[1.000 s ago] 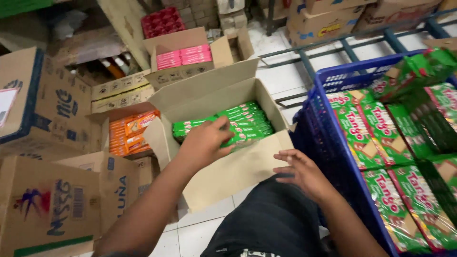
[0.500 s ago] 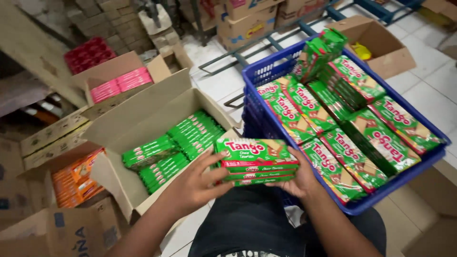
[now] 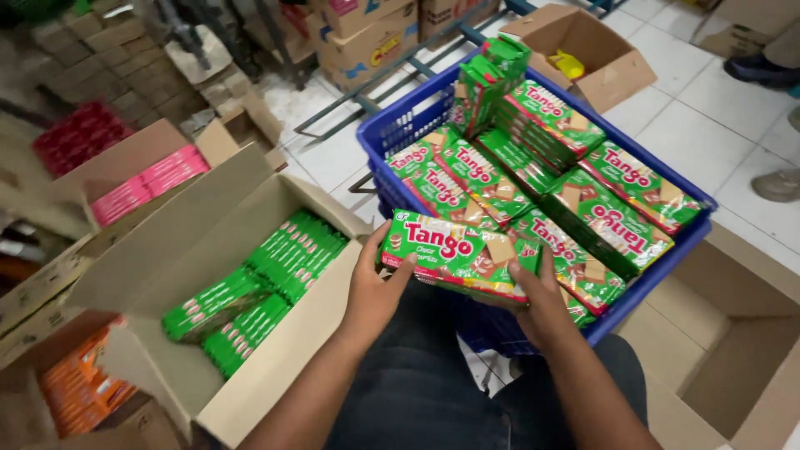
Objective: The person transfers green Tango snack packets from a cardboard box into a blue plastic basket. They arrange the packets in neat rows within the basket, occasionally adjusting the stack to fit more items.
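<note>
Both hands hold a small stack of green wafer packs (image 3: 454,254) over my lap, at the near rim of a blue plastic crate (image 3: 667,267). My left hand (image 3: 375,287) grips the stack's left end, thumb on top. My right hand (image 3: 542,304) supports the right end from below. The crate is filled with several more green wafer packs (image 3: 583,167), some lying flat and some stacked on edge at the back. To the left stands an open cardboard box (image 3: 275,333) with rows of the same green packs (image 3: 267,275) inside.
Another open box with pink packs (image 3: 150,179) sits behind the cardboard box; a box of orange packs (image 3: 79,392) is at lower left. An empty open carton (image 3: 737,350) lies at lower right, another (image 3: 583,50) beyond the crate. Someone's shoes (image 3: 775,185) stand at the right edge.
The stack of green packs has moved right, from beside the cardboard box to the crate's near rim. A second ago my left hand was reaching into the cardboard box.
</note>
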